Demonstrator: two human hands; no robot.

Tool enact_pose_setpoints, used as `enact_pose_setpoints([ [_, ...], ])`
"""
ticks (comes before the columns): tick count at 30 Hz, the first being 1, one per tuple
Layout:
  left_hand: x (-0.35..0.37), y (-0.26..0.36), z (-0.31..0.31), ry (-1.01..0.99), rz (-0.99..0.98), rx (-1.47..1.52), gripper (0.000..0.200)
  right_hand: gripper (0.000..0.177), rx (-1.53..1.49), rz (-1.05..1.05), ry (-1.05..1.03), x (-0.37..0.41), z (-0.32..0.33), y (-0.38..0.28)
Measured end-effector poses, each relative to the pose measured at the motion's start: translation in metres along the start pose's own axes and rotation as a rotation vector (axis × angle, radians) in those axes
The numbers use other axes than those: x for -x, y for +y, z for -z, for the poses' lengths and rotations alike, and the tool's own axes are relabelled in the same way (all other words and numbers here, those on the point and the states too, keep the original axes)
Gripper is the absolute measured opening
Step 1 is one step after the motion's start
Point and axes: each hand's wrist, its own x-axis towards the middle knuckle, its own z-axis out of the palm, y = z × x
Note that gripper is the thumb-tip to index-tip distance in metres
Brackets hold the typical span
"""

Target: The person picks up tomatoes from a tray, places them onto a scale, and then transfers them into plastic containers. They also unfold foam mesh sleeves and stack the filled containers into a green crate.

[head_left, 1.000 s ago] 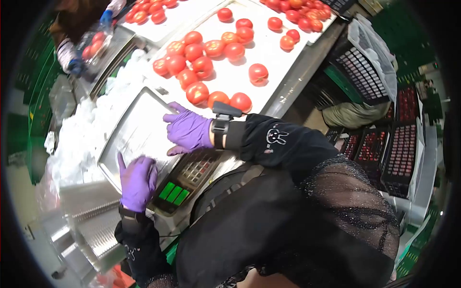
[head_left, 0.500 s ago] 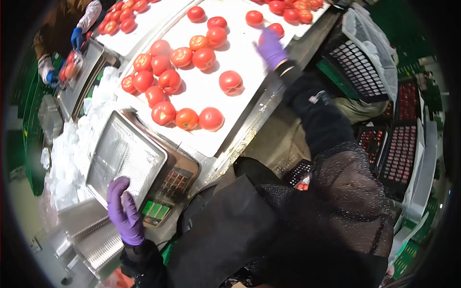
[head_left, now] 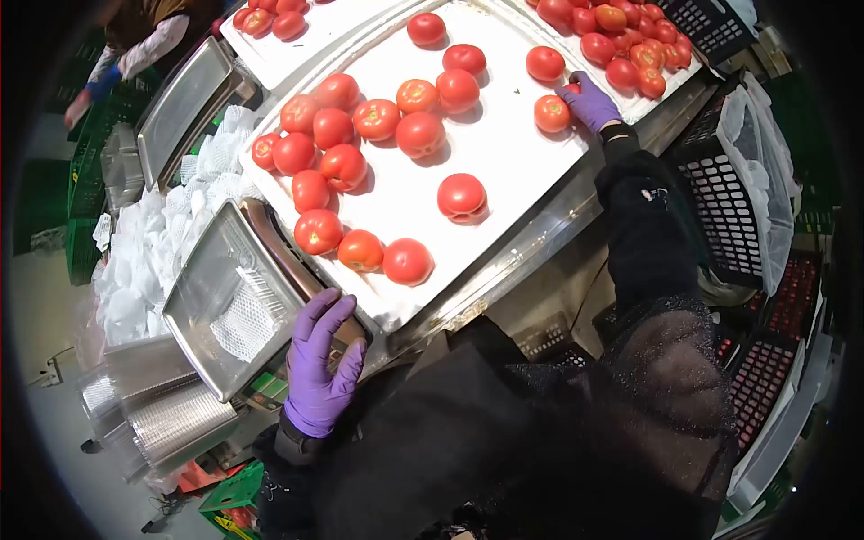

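Observation:
My right hand (head_left: 592, 104), in a purple glove, curls its fingers over a tomato (head_left: 573, 88) at the right edge of the white tray (head_left: 504, 153); the palm mostly hides that fruit. Close by lie two more tomatoes, one (head_left: 552, 113) beside the fingers and one (head_left: 545, 63) farther back. My left hand (head_left: 322, 364), gloved alike, is raised empty with fingers apart, near the corner of a scale. On the scale's metal pan (head_left: 193, 310) rests a white foam net (head_left: 243, 319). A lone tomato (head_left: 462, 197) and a loose group of tomatoes (head_left: 333, 128) lie on the tray.
White foam nets (head_left: 135, 288) are heaped left of the scale. Rolls of clear film (head_left: 175, 418) stand at lower left. More tomatoes (head_left: 630, 45) fill a surface at upper right, near a lined black crate (head_left: 720, 207). Another person's arm (head_left: 153, 49) shows at upper left.
The view has shifted, so the tray sits lower and farther right. My right hand has closed over a tomato. My left hand has moved right, from the pan's lower edge toward the tray.

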Motion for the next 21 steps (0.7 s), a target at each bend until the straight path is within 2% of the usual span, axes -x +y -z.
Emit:
enact_pose_setpoints([
  [1, -0.004, 0.002, -0.003, -0.02, 0.01, 0.025, 0.043, 0.06, -0.05, 0.03, 0.019, -0.001, -0.004, -0.003],
  [2, -0.008, 0.005, -0.007, -0.017, 0.005, 0.027, 0.043, 0.055, -0.272, 0.031, 0.019, 0.003, -0.01, -0.004],
  [4, -0.018, 0.01, -0.014, -0.017, -0.005, 0.107, 0.046, 0.057, -0.76, 0.064, 0.007, 0.009, -0.037, -0.007],
  [6, -0.025, 0.008, -0.024, -0.029, -0.016, 0.129, 0.048, 0.063, -0.375, 0.049, -0.076, 0.017, -0.032, -0.016],
  [7, -0.029, 0.008, -0.03, -0.031, 0.032, 0.334, 0.049, 0.067, -0.438, 0.106, 0.048, 0.023, -0.039, -0.023],
  [8, -0.033, 0.008, -0.035, -0.032, 0.08, 0.538, 0.05, 0.063, -0.421, 0.152, 0.163, 0.028, -0.041, -0.03],
  [9, -0.034, 0.006, -0.035, -0.095, 0.203, 0.654, 0.064, 0.06, -0.488, 0.226, 0.161, 0.049, -0.03, -0.056],
  [10, -0.039, 0.008, -0.037, -0.092, 0.208, 0.654, 0.064, 0.058, -0.556, 0.299, 0.155, 0.074, -0.019, -0.082],
  [12, -0.054, 0.016, -0.044, -0.016, 0.391, 1.039, 0.079, 0.055, -0.885, 0.365, -0.216, 0.119, -0.011, -0.127],
  [13, -0.062, 0.019, -0.049, 0.017, 0.422, 1.142, 0.089, 0.052, -0.862, 0.52, -0.318, 0.142, -0.012, -0.145],
  [14, -0.069, 0.02, -0.052, 0.015, 0.424, 1.139, 0.089, 0.048, -0.834, 0.676, -0.419, 0.154, -0.014, -0.158],
  [15, -0.074, 0.021, -0.054, 0.049, 0.436, 1.213, 0.088, 0.048, -0.84, 0.676, -0.42, 0.15, -0.02, -0.16],
  [16, -0.076, 0.02, -0.055, 0.089, 0.448, 1.288, 0.087, 0.044, -0.775, 0.778, -0.471, 0.144, -0.027, -0.161],
  [17, -0.068, 0.0, -0.067, 0.21, 0.481, 1.244, 0.083, 0.04, -0.707, 0.88, -0.525, 0.135, -0.034, -0.165],
  [18, -0.063, 0.0, -0.063, 0.224, 0.488, 1.242, 0.083, 0.027, -0.503, 1.073, -0.112, 0.115, -0.037, -0.173],
  [19, -0.058, 0.0, -0.059, 0.205, 0.494, 1.287, 0.081, 0.021, -0.195, 1.062, -0.074, 0.088, -0.042, -0.173],
  [20, -0.054, -0.001, -0.055, 0.185, 0.502, 1.331, 0.079, 0.016, -0.408, 0.919, -0.197, 0.066, -0.059, -0.172],
  [21, -0.05, -0.002, -0.051, 0.155, 0.488, 1.259, 0.077, 0.021, -0.211, 0.99, -0.128, 0.047, -0.071, -0.17],
])
